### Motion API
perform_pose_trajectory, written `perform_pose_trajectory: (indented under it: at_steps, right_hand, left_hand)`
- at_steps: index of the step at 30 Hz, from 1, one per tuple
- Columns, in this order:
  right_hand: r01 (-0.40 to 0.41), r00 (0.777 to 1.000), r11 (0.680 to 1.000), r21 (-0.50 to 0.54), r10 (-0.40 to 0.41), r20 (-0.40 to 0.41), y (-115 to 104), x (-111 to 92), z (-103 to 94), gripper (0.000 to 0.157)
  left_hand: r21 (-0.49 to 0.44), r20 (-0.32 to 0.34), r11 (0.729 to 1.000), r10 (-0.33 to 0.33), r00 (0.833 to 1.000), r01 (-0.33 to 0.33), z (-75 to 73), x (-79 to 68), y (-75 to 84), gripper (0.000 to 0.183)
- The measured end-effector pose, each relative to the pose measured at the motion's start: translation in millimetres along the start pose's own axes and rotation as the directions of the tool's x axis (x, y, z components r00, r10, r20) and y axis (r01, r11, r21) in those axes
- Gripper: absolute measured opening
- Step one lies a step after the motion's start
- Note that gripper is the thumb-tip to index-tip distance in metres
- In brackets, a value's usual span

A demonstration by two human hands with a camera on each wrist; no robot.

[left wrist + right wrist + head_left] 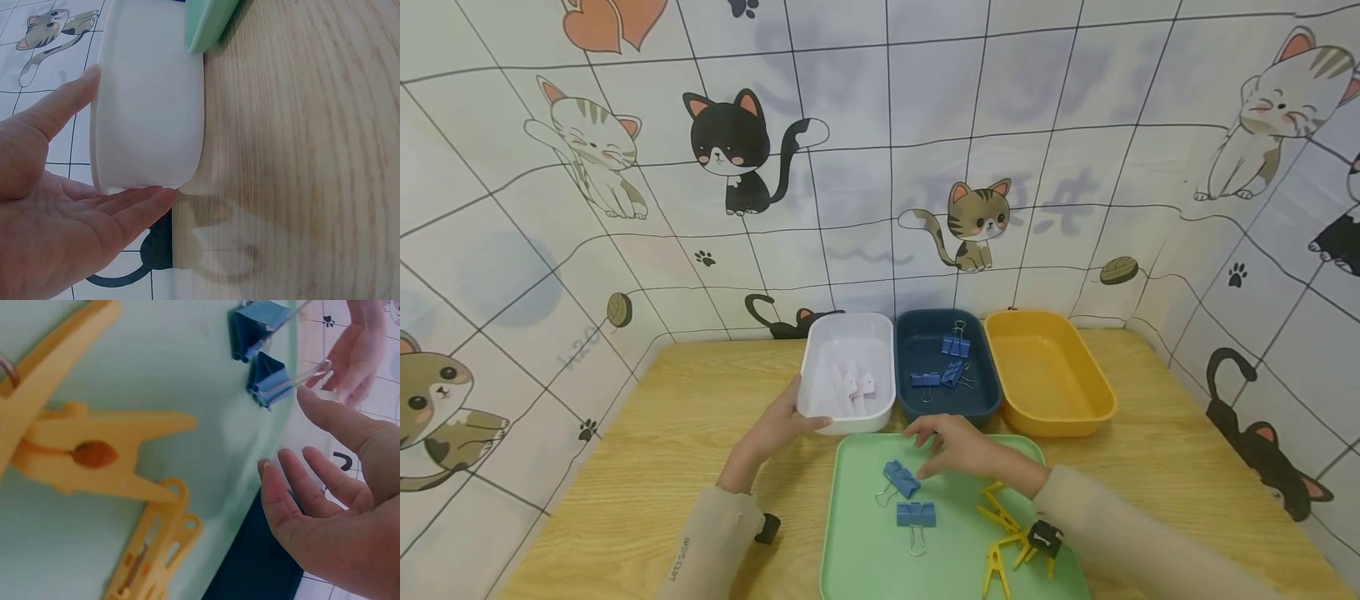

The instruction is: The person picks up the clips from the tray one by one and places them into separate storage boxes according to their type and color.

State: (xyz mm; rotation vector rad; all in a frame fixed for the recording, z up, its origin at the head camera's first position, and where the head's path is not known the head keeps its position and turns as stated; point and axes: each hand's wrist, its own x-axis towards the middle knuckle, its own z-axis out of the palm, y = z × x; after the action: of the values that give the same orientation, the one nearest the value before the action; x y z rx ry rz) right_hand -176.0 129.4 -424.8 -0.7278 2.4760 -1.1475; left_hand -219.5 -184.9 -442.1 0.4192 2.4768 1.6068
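Note:
At the front left corner of the white bin (pixel 886 419), my left hand (pixel 777 429) rests with its thumb on the front and its straight fingers along the side. White clip-like pieces (pixel 854 385) lie inside that bin. My right hand (pixel 958 446) hovers over the far part of the green tray (pixel 865 567), fingers loosely bent, holding nothing. Just left of it is a blue binder clip (pixel 901 478); a second binder clip (pixel 916 514) lies nearer. Several yellow clothespins (pixel 995 567) are on the tray's right side, partly hidden under the right wrist.
Behind the tray, a navy bin (pixel 910 330) with 3 blue binder clips (pixel 957 344) stands between the white bin and a yellow bin (pixel 1051 423). All stand on a wooden table (pixel 1157 433). A cat-printed cloth (pixel 850 192) closes off the back and sides.

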Motion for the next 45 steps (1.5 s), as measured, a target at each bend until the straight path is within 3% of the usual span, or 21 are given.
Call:
perform_pose_trajectory:
  at_steps: [10, 20, 35, 45]
  right_hand:
    - [-0.059, 0.994, 0.998, 0.011, 0.057, 0.092, 1.2, 6.7, 11.0, 0.054]
    - [-0.054, 0.983, 0.998, -0.033, 0.059, 0.174, 2.7, 16.7, 15.3, 0.056]
    - [-0.055, 0.985, 0.997, -0.047, 0.062, 0.163, 4.2, 19.5, 16.4, 0.050]
    - [0.013, 0.989, 0.999, -0.037, -0.008, 0.149, 5.5, 16.4, 15.1, 0.048]
  left_hand:
    - [0.004, 0.004, 1.000, 0.004, 1.000, -0.004, 0.3, 1.2, -1.8, 0.094]
    - [0.009, 0.001, 1.000, -0.008, 1.000, 0.008, -0.2, 1.2, -1.5, 0.095]
    - [-0.008, -0.001, 1.000, -0.005, 1.000, 0.005, -0.4, 0.8, -1.2, 0.095]
    - [-0.030, 0.003, 1.000, -0.001, 1.000, 0.001, 0.4, -1.3, 1.2, 0.095]
